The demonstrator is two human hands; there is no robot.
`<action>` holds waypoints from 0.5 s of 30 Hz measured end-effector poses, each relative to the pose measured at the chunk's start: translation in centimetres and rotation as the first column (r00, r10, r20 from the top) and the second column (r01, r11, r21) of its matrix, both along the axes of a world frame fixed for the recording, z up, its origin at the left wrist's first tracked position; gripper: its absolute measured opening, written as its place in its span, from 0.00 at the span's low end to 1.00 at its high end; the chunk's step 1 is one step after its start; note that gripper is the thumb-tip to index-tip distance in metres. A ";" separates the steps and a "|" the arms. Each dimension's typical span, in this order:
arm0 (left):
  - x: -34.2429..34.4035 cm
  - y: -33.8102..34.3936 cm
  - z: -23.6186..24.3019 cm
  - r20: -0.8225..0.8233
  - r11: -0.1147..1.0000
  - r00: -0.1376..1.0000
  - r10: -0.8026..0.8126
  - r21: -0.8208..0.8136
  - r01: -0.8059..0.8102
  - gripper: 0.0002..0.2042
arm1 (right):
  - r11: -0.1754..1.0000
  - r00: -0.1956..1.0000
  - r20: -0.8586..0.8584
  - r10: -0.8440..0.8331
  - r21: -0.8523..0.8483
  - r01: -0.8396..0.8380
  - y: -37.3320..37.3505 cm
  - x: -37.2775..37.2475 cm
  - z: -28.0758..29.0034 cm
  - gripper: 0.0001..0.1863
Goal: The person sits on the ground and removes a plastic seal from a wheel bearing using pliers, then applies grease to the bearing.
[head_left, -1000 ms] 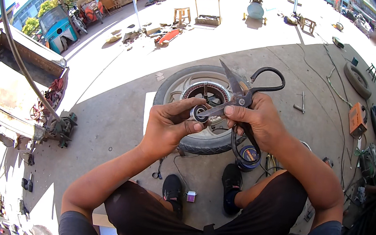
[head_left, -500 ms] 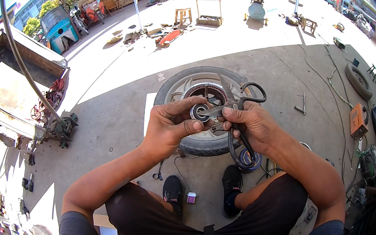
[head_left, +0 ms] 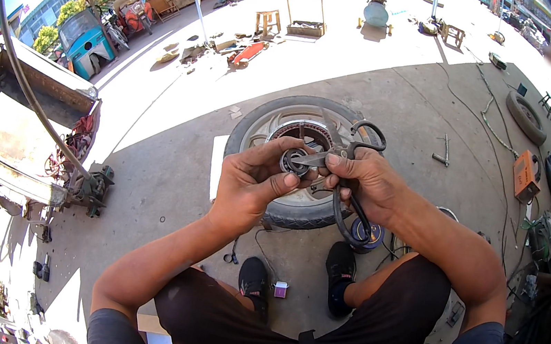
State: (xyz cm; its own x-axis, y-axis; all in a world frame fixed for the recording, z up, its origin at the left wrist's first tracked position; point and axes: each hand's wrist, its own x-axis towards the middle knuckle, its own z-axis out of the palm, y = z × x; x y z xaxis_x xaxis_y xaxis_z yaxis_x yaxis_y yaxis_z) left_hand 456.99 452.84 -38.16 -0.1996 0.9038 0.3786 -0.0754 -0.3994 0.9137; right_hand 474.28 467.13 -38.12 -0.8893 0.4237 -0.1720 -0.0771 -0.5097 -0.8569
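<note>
My left hand grips a small round bearing between thumb and fingers, its exposed face showing what looks like a ring of balls. My right hand is closed around large black-handled scissors, one blade tip resting on the bearing's face. Both hands are held over a spoked wheel with a tyre, which lies flat on the ground; an open hub ring shows behind the bearing. A blue round tub sits by the wheel, partly behind the scissor handles.
A cart stands at left. At right are an orange box, a loose tyre, hoses and cables. A T-handled tool lies on the concrete. A small purple box is between my shoes. Stools and vehicles stand in sunlight beyond.
The scissors have tilted, their upper handle lowering and shifting left. My right hand has dropped slightly. The bearing's face, earlier a smooth dark ring, now shows its inner ring of balls.
</note>
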 end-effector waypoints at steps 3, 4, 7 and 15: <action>-0.3 -0.1 -0.1 -0.005 1.000 1.000 -0.013 -0.023 0.013 0.27 | 0.998 0.999 -0.005 -0.041 0.041 0.041 0.0 -0.1 -0.1 0.12; -0.5 -0.2 0.0 -0.006 0.999 1.000 -0.020 -0.030 0.020 0.27 | 0.997 0.998 -0.023 -0.054 0.054 0.056 0.2 -0.2 -0.3 0.12; -0.3 -0.2 0.3 0.000 0.997 1.000 -0.013 -0.073 0.013 0.26 | 0.985 0.991 -0.055 -0.119 0.119 0.125 0.2 0.0 0.4 0.13; -1.6 -0.7 -0.8 0.084 0.997 0.997 -0.002 -0.072 0.008 0.23 | 0.940 0.954 -0.177 -0.241 0.203 0.275 4.3 3.6 1.4 0.11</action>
State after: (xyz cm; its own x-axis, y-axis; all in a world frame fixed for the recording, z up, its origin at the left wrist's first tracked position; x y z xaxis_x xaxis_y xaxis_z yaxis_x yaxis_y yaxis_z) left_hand 455.41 452.18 -38.93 -0.2231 0.9292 0.2945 -0.1544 -0.3320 0.9306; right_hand 477.90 471.42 -36.69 -0.7525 0.6540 0.0778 -0.3141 -0.2526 -0.9152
